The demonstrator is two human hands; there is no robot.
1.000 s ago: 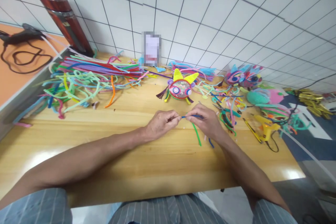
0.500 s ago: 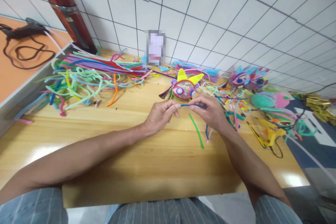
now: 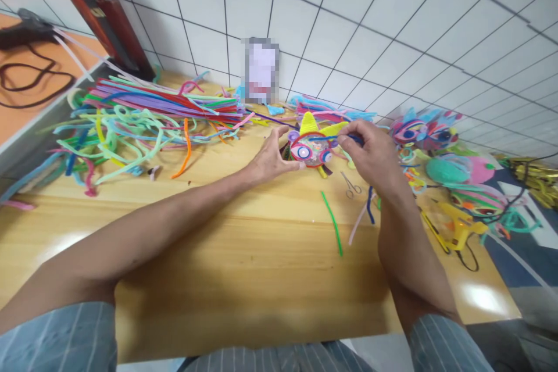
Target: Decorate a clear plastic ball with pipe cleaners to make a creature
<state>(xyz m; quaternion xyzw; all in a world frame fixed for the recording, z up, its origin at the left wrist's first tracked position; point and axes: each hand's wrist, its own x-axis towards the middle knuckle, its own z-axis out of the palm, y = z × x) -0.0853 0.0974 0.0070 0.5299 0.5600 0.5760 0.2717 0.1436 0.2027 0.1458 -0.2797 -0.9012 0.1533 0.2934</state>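
Observation:
A round craft head (image 3: 314, 153) with yellow pipe-cleaner horns, large eyes and a red rim stands on the wooden table. My left hand (image 3: 271, 158) is at its left side, thumb and fingers spread apart, the thumb by its lower edge; whether they touch it I cannot tell. Between thumb and fingers my right hand (image 3: 370, 151) pinches a blue pipe cleaner (image 3: 320, 138), which reaches left across the top of the craft head, below the horns. Small scissors (image 3: 350, 185) lie beneath my right hand. A green pipe cleaner (image 3: 332, 223) lies nearer to me.
Piles of coloured pipe cleaners (image 3: 143, 99) spread along the back left. At the right lie a yellow glue gun (image 3: 461, 225) and more decorated craft pieces (image 3: 477, 197). A red thermos (image 3: 100, 11) stands back left; a blurred upright card (image 3: 261, 70) leans on the tiled wall.
My left hand has let go of the blue pipe cleaner and moved to the craft head's left side, opening. My right hand has carried the pipe cleaner up over the craft head. The view shifted slightly.

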